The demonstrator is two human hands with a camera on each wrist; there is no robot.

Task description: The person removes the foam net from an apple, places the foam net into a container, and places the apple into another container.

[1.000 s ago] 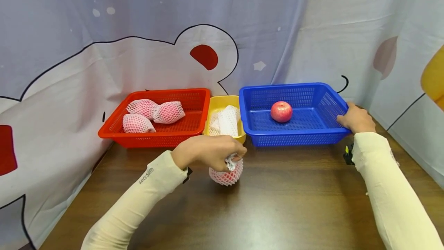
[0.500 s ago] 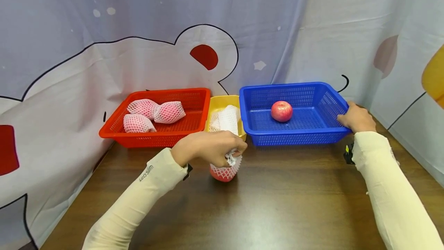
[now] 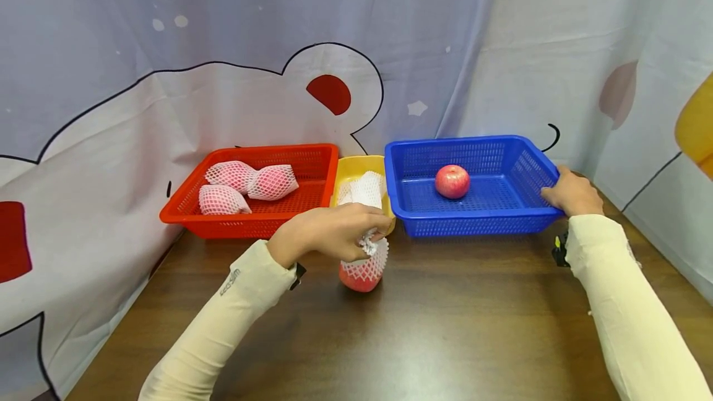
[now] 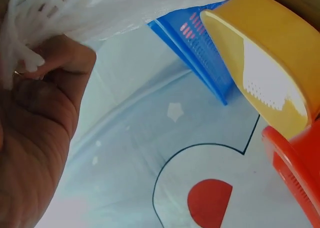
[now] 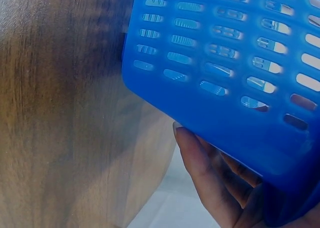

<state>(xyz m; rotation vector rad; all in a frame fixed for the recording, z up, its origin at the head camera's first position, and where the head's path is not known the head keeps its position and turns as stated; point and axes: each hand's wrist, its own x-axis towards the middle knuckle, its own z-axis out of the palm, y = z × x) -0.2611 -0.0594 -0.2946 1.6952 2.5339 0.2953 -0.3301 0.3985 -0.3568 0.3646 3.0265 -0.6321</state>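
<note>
My left hand [image 3: 334, 231] pinches the gathered top of a white foam net [image 3: 380, 257] in front of the yellow container. Under the hand, the net covers the upper part of a red apple [image 3: 359, 281], whose bare bottom shows below it. Whether the apple touches the table cannot be told. In the left wrist view, stretched foam net [image 4: 120, 13] runs out from between my curled fingers. My right hand [image 3: 574, 192] grips the right rim of the blue basket [image 3: 473, 211], with the thumb outside against its wall. One bare apple [image 3: 452, 182] lies in that basket.
At the left stands a red basket [image 3: 250, 218] with several net-wrapped apples [image 3: 273, 182]. Between the baskets sits a yellow container [image 3: 351, 166] with white foam nets [image 3: 367, 189] in it. A patterned curtain [image 3: 223, 104] hangs behind the brown table [image 3: 445, 327].
The net has slid up the apple, baring its red bottom. My left hand has risen slightly. The right hand has stayed on the blue basket.
</note>
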